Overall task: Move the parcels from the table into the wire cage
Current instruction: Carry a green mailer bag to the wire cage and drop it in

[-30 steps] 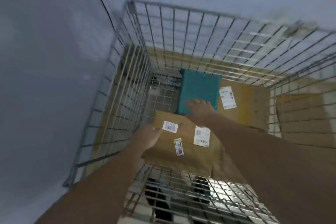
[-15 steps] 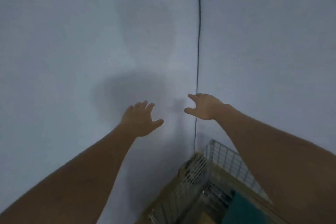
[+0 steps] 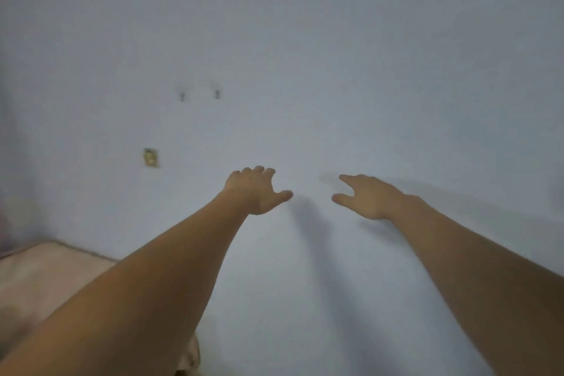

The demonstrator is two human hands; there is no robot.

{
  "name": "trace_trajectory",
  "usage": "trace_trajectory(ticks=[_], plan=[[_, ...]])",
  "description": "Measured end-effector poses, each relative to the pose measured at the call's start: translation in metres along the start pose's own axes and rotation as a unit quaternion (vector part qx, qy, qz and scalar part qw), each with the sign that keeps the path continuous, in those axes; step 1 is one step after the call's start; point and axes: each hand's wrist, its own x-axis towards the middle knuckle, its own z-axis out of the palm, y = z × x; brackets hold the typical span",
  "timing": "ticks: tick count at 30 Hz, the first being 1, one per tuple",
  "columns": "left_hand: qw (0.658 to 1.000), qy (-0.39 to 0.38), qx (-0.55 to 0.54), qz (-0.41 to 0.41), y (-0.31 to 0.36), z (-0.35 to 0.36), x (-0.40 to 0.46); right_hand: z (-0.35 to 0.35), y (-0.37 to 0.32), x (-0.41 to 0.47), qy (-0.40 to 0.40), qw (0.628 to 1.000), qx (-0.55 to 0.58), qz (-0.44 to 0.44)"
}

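The left hand (image 3: 254, 191) and right hand (image 3: 367, 197) were spread wide and held nothing, out before a bare wall (image 3: 335, 55). No parcels or cage showed. Parcels would likely be stiff; grab both sides

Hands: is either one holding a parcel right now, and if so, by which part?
Nothing is held. The left hand and the right hand are both open and empty, fingers spread, in front of the bare wall.
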Motion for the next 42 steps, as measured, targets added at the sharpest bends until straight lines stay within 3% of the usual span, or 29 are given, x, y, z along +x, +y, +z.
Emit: trace_trajectory(ticks=[6, 12, 21, 31, 35, 39, 42], plan=[[0.979, -0.007, 0.048, -0.198, -0.222, -0.022, -0.106, 0.049, -0.239, 0.057, -0.043, 0.983, 0.031, -0.176], [0.933, -0.019, 0.06, -0.354, -0.362, -0.028, -0.206, 0.098, -0.416, 0.084, -0.079, 0.948, 0.041, -0.307], [0.851, -0.038, 0.053, -0.521, -0.466, 0.012, -0.266, 0.157, -0.561, 0.155, -0.103, 0.894, 0.029, -0.436], [0.764, -0.041, 0.036, -0.643, -0.538, 0.053, -0.317, 0.224, -0.713, 0.19, -0.129, 0.799, 0.003, -0.587], [0.747, -0.034, -0.013, -0.664, -0.587, 0.089, -0.326, 0.271, -0.777, 0.197, -0.144, 0.795, 0.022, -0.588], [0.727, -0.037, -0.114, -0.676, -0.653, 0.144, -0.323, 0.326, -0.835, 0.201, -0.219, 0.807, 0.023, -0.548], [0.681, -0.023, -0.187, -0.707, -0.695, 0.187, -0.313, 0.373, -0.871, 0.203, -0.298, 0.809, 0.067, -0.503]])
